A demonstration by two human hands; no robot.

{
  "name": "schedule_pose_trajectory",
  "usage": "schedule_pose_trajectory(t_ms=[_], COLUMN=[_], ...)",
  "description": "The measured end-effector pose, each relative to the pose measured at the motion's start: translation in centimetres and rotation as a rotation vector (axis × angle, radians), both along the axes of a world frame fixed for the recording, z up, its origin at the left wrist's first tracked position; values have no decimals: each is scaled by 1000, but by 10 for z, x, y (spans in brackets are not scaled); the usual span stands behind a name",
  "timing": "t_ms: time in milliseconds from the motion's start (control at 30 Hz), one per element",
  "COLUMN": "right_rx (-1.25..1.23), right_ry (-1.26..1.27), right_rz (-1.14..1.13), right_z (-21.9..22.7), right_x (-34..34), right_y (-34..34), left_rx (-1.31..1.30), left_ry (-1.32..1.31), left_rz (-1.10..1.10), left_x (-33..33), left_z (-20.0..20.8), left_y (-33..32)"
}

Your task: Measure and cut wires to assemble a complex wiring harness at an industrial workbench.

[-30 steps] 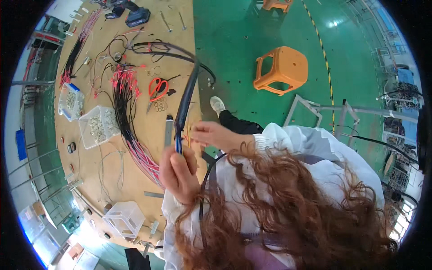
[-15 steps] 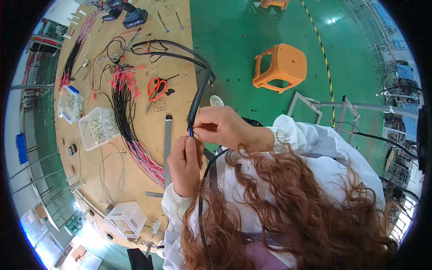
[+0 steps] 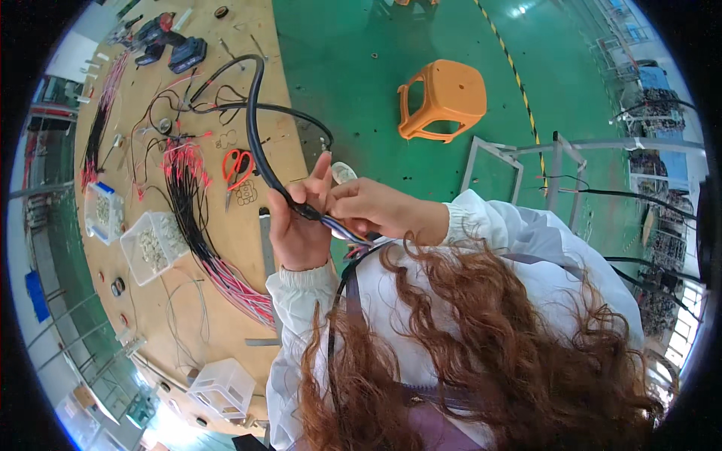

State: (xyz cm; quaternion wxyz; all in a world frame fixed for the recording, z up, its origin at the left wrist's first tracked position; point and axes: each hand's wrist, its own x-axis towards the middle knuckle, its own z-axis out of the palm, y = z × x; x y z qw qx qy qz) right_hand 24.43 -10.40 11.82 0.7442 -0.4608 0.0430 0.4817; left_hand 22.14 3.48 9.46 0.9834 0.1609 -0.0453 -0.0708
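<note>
A thick black cable (image 3: 256,135) arches from the workbench down into my hands. My left hand (image 3: 299,244) is turned palm up, with the cable lying across it between thumb and fingers; one finger points up. My right hand (image 3: 387,209) has its fingers curled against the cable beside the left palm, the fingertips partly hidden. Below the end of the black sheath, blue, white and other coloured inner wires (image 3: 342,230) come out toward my chest. The other end of the cable bends back over the bench edge.
On the wooden workbench (image 3: 241,301) lie orange-handled scissors (image 3: 238,165), a bundle of black and red wires (image 3: 188,195), clear bins of small white parts (image 3: 153,248) and a cordless drill (image 3: 180,52). An orange stool (image 3: 451,90) stands on the green floor, near a grey metal frame (image 3: 519,161).
My left hand has turned from a pinch to palm up under the cable. The cable has swung left, and more coloured inner wires show below its sheath. The view has shifted slightly.
</note>
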Motion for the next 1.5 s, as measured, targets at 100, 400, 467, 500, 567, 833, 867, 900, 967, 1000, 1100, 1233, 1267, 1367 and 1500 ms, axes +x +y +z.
schedule_pose_trajectory(t_ms=[100, 400, 467, 500, 567, 833, 867, 900, 967, 1000, 1100, 1233, 1267, 1367, 1500], right_rx=[-55, 22, -9, -42, -163, 31, 114, 132, 153, 152, 123, 31, 35, 69, -172], right_ry=[-243, -1097, -1181, -1256, -1308, -1225, -1186, -1186, -478, -455, -448, -642, -732, -850, -1296], right_rz=[93, 154, 115, 102, 185, 199, 174, 185, 352, 353, 364, 481, 430, 420, 536], right_z=[15, -2, -1, -6, -19, -20, -20, -16, -11, -13, -17, -14, -15, -8, 15], right_x=[3, 11, 24, 31, 36, 28, 24, 22, 21, 20, 21, 20, 24, 42, 70], right_y=[-2, 8, 14, 17, 23, 43, 45, 48, 48, 49, 53, 60, 61, 53, 35], left_rx=[130, 410, 525, 543, 1045, -311, -338, -334, -272, -189, -57, 17, 93, 170, 786], left_ry=[56, 326, 357, 384, 357, 491, 493, 489, 487, 497, 515, 419, 506, 618, 643], left_rz=[77, 44, 24, -54, -88, 109, 137, 157, 222, 221, 254, 105, 92, -66, -57], left_x=[3, -11, -28, -41, -58, -58, -62, -65, -63, -65, -66, -60, -57, -47, -31], left_z=[2, 31, 27, 33, 25, 30, 31, 34, 33, 32, 30, 28, 34, 43, 62], left_y=[-1, -7, -3, 1, 7, 20, 20, 20, 18, 18, 20, 18, 19, 25, 47])
